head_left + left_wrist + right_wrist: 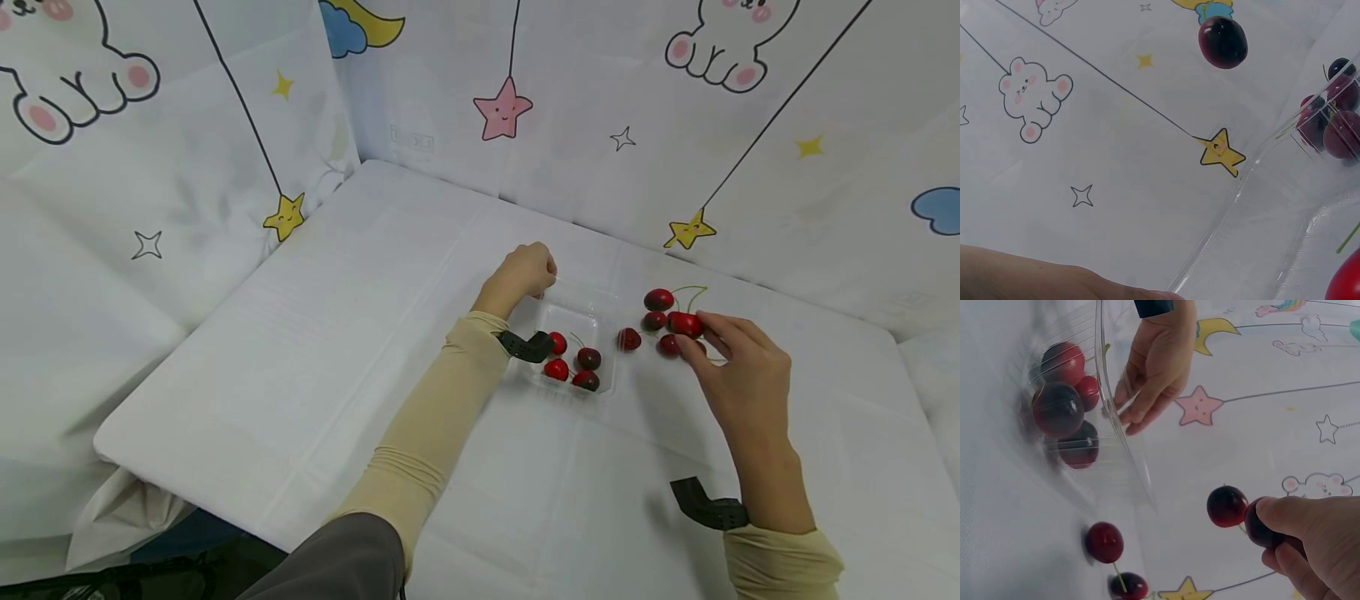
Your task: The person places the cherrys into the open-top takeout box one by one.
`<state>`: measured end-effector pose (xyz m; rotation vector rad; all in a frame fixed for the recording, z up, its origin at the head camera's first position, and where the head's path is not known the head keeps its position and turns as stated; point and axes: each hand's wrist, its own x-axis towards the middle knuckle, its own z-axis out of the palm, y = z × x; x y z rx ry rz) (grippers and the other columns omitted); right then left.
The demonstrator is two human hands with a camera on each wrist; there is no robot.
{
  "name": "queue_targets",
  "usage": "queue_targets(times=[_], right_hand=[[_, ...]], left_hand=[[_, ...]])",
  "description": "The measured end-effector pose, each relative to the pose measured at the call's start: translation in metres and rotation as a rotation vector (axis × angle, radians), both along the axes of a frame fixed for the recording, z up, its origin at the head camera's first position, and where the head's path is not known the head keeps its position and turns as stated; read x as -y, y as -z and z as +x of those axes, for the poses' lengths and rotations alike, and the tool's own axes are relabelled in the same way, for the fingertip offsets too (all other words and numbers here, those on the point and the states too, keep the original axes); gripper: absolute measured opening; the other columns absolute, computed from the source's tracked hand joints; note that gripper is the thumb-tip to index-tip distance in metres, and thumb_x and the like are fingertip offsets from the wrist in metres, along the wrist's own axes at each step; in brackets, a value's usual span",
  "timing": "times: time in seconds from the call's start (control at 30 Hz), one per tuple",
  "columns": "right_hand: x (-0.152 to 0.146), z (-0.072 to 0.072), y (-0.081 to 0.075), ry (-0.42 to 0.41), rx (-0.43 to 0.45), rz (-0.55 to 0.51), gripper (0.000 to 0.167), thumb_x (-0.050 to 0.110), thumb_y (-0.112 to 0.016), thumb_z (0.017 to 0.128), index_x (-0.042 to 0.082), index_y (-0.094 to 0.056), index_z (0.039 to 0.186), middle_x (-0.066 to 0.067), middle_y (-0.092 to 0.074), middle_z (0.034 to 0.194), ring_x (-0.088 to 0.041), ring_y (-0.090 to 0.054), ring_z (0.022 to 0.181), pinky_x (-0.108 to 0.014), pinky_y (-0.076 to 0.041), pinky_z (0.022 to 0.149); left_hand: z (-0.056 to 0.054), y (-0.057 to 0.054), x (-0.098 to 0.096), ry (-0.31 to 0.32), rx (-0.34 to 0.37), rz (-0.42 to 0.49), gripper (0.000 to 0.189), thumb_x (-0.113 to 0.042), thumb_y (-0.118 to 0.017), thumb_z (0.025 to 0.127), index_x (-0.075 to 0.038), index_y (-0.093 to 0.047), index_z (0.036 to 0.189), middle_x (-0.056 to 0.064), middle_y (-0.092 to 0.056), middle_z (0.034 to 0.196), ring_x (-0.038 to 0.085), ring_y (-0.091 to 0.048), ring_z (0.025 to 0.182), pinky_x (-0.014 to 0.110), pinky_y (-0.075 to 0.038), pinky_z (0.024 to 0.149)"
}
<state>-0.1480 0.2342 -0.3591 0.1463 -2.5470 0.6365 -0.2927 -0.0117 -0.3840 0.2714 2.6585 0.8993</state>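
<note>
A clear plastic box (573, 321) stands on the table with several red and dark cherries (588, 359) in it. At its far left corner my left hand (525, 268) has curled fingers on the rim; the right wrist view shows this hand (1163, 369) from the other side. To the right of the box, my right hand (746, 367) pinches a red cherry (686, 324) between thumb and fingertips. Close by that one is a second cherry (1227, 506), off the table, with green stems (693, 288) above the two. Other loose cherries (629, 339) lie between box and hand.
The white table (300, 358) reaches a wall cloth (570, 167) printed with stars and bears at the back. Black wrist bands (708, 504) sit on both wrists. A grey fabric fold (123, 508) hangs by the table's left corner.
</note>
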Motion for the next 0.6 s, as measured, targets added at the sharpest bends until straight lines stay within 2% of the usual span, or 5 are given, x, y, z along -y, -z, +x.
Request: queue_targets(times=[0.3, 0.6], right_hand=[[0.0032, -0.0002, 0.0005, -0.004, 0.008, 0.016, 0.040, 0.010, -0.075, 0.081, 0.001, -0.065, 0.118, -0.018, -0.065, 0.109, -0.033, -0.067, 0.098, 0.007, -0.027, 0.080], [0.0062, 0.0003, 0.0022, -0.002, 0.016, 0.040, 0.040, 0.010, -0.075, 0.081, 0.001, -0.065, 0.119, -0.018, -0.065, 0.108, -0.033, -0.067, 0.094, 0.008, -0.024, 0.078]], left_hand=[[0.0022, -0.0022, 0.0006, -0.001, -0.005, 0.010, 0.025, -0.016, -0.053, 0.096, -0.010, -0.065, 0.117, 0.004, -0.066, 0.107, 0.009, -0.062, 0.071, 0.025, -0.049, 0.072], [0.0024, -0.0023, 0.0003, 0.001, -0.002, 0.009, 0.025, -0.016, -0.053, 0.096, -0.009, -0.065, 0.117, 0.004, -0.066, 0.106, 0.010, -0.062, 0.072, 0.025, -0.049, 0.073]])
